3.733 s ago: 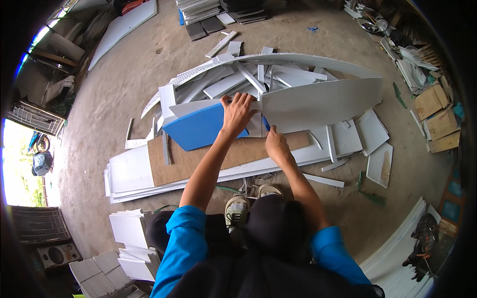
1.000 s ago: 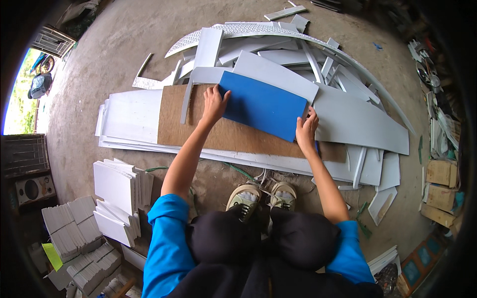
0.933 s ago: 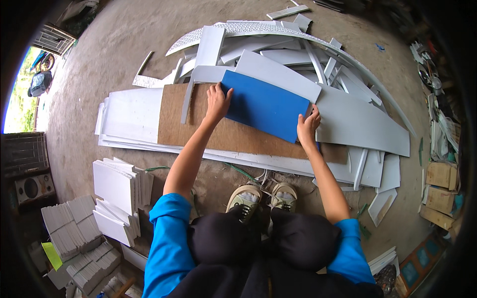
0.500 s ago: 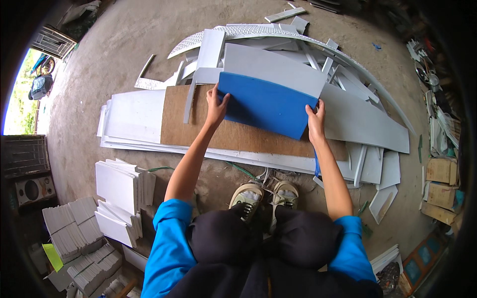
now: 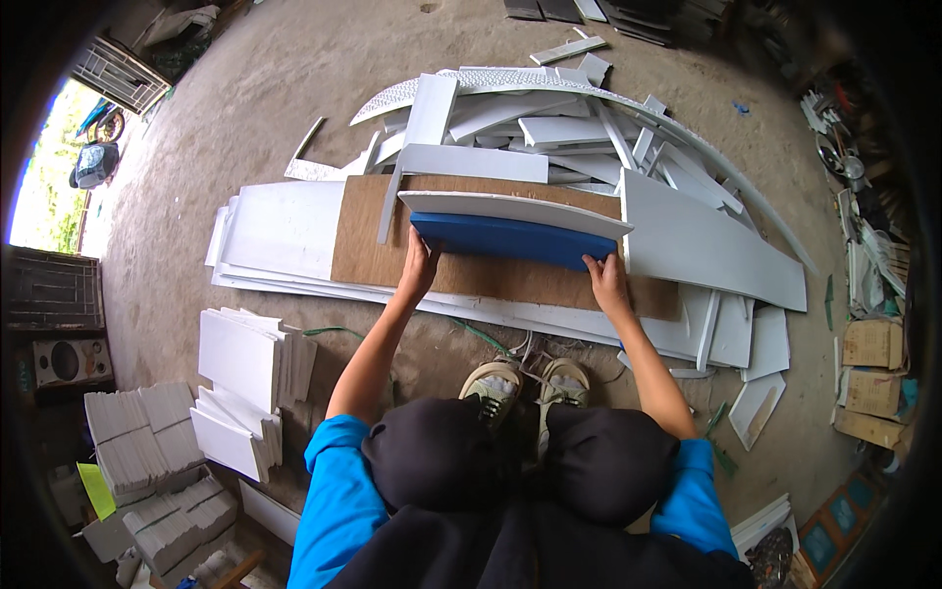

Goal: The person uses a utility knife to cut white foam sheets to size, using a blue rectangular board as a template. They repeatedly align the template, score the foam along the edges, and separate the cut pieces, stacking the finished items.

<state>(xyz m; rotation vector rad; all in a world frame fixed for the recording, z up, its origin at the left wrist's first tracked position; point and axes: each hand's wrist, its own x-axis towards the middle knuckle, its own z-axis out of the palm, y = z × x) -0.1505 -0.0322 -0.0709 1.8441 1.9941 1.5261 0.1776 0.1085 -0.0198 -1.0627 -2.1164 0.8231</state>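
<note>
A flat blue panel (image 5: pixel 510 240) is tipped up steeply over a brown wooden board (image 5: pixel 368 226). My left hand (image 5: pixel 417 267) grips its left end and my right hand (image 5: pixel 609 280) its right end, fingers closed at both edges. Just behind the blue panel, a white panel (image 5: pixel 520 207) is also tilted up; whether my fingers reach it is hidden. The brown board lies across a stack of long white sheets (image 5: pixel 280 228) on the floor ahead of my feet.
Offcuts of white board (image 5: pixel 564 131) are heaped beyond the stack, under a long curved strip (image 5: pixel 677 123). A wide white sheet (image 5: pixel 702 236) lies at right. Bundled white panels (image 5: pixel 240 358) stand at my left. Cardboard boxes (image 5: pixel 873 344) line the right side.
Both hands came lower and nearer my feet, turning the blue panel from a broad face to a steep, narrow view. The white panel behind it tipped up too, uncovering more offcuts.
</note>
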